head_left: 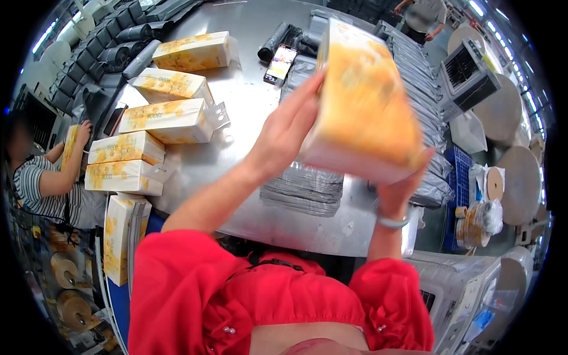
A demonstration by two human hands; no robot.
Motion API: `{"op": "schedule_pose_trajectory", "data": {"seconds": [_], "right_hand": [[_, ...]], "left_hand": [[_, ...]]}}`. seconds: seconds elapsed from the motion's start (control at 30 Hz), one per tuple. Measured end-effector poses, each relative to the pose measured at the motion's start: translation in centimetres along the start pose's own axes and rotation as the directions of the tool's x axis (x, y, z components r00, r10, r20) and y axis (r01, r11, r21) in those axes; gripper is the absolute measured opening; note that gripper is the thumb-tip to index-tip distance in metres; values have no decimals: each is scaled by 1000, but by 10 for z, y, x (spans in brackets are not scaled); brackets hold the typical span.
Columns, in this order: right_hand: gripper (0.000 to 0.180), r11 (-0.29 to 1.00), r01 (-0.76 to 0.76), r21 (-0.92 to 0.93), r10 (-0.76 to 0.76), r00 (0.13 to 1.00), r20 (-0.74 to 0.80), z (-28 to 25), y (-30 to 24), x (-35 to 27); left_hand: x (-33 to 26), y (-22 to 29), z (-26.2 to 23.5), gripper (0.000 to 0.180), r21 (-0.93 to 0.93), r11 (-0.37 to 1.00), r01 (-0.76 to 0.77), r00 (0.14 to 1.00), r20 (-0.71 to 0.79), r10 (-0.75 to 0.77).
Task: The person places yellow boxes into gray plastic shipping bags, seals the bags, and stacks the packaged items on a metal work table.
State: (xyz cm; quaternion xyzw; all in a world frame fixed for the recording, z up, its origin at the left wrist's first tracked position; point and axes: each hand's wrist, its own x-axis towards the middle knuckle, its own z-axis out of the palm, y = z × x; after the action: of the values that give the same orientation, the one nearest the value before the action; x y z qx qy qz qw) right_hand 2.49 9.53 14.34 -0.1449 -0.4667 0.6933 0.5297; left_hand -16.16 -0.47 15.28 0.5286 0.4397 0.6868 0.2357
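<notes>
A large yellow-and-white tissue pack (370, 100) is raised above the metal table, slightly blurred by motion. My left hand (287, 133) grips its left side, and my right hand (401, 184) holds it at the lower right corner, with part of the fingers hidden. Beneath the pack lies a stack of flat grey plastic mailing bags (303, 192), partly covered by it. Left of my hands, several similar packs rest on the table, among them one tissue pack (168, 120) with a clear handle tab. Another tissue pack (123, 239) stands at the near left edge.
A lit phone (280, 64) lies beside rolled grey bags at the far side. Filled grey parcels (408, 77) line the table's right. At the left, a co-worker (44, 177) holds a tissue pack and a dark bag. A blue crate (455, 195) stands right; another person (423, 21) is farther back.
</notes>
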Motion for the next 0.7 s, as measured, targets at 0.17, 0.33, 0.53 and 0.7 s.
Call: {"op": "schedule_pose_trajectory", "data": {"seconds": [0.17, 0.33, 0.53, 0.7], "right_hand": [[55, 954, -167, -248, 157, 986, -60, -82, 90, -158], [22, 859, -401, -317, 314, 903, -291, -103, 90, -131], [34, 249, 291, -924, 241, 905, 350, -150, 183, -9], [7, 222, 161, -962, 95, 978, 186, -124, 169, 13]], "left_hand": [[-183, -74, -4, 44, 145, 912, 384, 922, -8, -387], [-114, -103, -42, 19, 709, 662, 243, 932, 18, -362], [-72, -242, -51, 14, 922, 303, -242, 908, 326, -265], [-35, -208, -44, 9, 768, 610, 195, 958, -15, -287]]}}
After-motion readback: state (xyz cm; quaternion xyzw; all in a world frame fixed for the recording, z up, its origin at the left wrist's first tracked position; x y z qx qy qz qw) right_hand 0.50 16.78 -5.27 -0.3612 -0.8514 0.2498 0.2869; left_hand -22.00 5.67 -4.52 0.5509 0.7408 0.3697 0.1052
